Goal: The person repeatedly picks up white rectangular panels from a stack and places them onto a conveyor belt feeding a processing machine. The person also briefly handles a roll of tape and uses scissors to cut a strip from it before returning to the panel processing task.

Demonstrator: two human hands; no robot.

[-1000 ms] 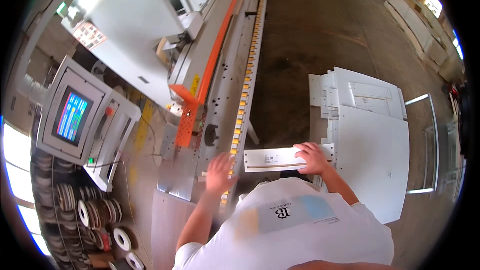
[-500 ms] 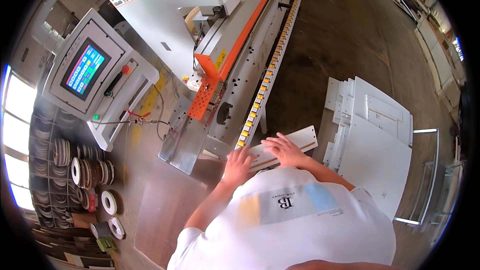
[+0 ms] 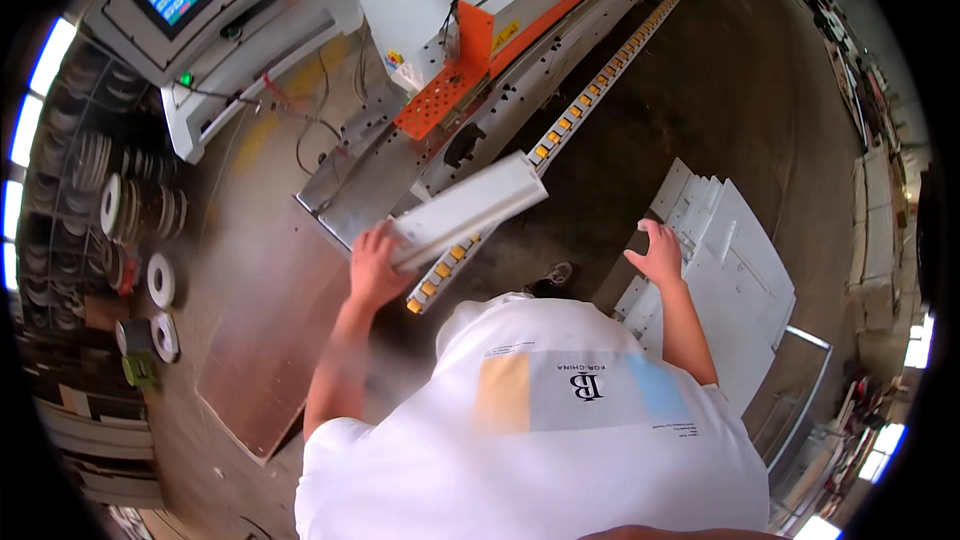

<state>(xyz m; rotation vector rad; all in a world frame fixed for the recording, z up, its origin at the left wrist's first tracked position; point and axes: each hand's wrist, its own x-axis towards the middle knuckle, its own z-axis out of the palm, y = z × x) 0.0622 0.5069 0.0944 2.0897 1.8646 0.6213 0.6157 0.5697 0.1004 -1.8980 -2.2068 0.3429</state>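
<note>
My left hand (image 3: 373, 265) is closed on the near-left end of a narrow white board (image 3: 470, 208). The board slants up to the right and lies across the rail of yellow rollers (image 3: 566, 124), hiding part of it; whether it rests on the rollers I cannot tell. Off to the right, my right hand (image 3: 660, 254) is open and holds nothing, its fingers apart and slightly bent. It is at the left side of a stack of white panels (image 3: 735, 275); contact with them is unclear.
Beyond the board runs a long machine with an orange perforated guard (image 3: 440, 105) and a metal bed (image 3: 345, 185). A control console (image 3: 160, 50) with a lit screen stands at the far left. Rolls of banding (image 3: 160, 280) and a brown board (image 3: 255, 370) lie at the left.
Both hands were on the board close to my body. My left hand has carried it forward over the roller rail, while my right hand has let go and moved right. The view has shifted.
</note>
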